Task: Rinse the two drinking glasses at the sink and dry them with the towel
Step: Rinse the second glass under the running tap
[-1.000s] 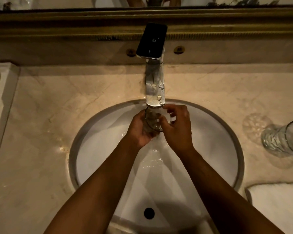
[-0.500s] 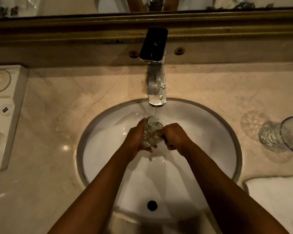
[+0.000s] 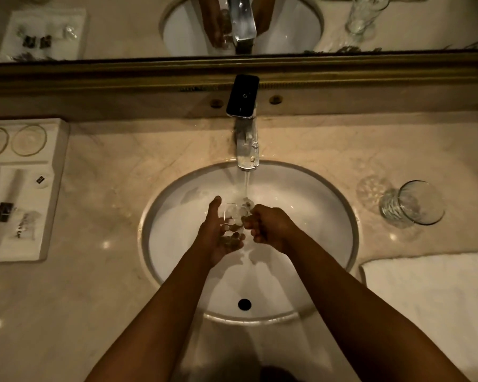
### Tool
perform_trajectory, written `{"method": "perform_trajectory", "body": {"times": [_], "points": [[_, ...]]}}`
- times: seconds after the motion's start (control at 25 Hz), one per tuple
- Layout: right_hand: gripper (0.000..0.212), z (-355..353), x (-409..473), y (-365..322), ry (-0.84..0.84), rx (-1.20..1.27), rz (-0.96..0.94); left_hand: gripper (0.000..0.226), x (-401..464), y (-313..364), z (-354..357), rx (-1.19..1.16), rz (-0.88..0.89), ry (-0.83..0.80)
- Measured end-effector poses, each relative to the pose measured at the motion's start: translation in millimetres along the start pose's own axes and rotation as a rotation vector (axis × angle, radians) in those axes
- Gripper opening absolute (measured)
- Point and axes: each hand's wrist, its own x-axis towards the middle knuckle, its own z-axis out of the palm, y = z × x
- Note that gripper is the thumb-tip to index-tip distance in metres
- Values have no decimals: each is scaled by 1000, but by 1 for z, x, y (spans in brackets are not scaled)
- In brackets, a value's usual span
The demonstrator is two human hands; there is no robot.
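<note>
Over the white sink basin (image 3: 315, 205), my left hand (image 3: 214, 238) grips a clear patterned drinking glass (image 3: 232, 220) from the left. My right hand (image 3: 271, 228) holds the glass from the right with curled fingers. Water runs from the chrome tap (image 3: 247, 144) onto the glass's far rim. A second drinking glass (image 3: 410, 205) stands upright on the marble counter to the right of the basin. A white towel (image 3: 436, 299) lies flat on the counter at the front right.
A white amenity tray (image 3: 25, 188) with small packets sits on the counter at the left. Behind the tap runs a gilt mirror frame (image 3: 94, 75), and the mirror above reflects the basin and glass. The dark overflow hole (image 3: 244, 304) is at the basin's near wall.
The glass and both hands have dropped lower and nearer in the basin, away from the spout. The water stream is now plainly visible. The camera has tilted up, showing more mirror.
</note>
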Motion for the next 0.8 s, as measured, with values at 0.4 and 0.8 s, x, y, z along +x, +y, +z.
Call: {"method": "perform_trajectory", "body": {"times": [0.4,0.8], "points": [[42,13,-90,-119,257,-24,-704,65,-29,5,-9,-104,-47,-16],[24,30,-93,-136,72,-43,-674,42,-52,3,-12,-60,189,23]]}}
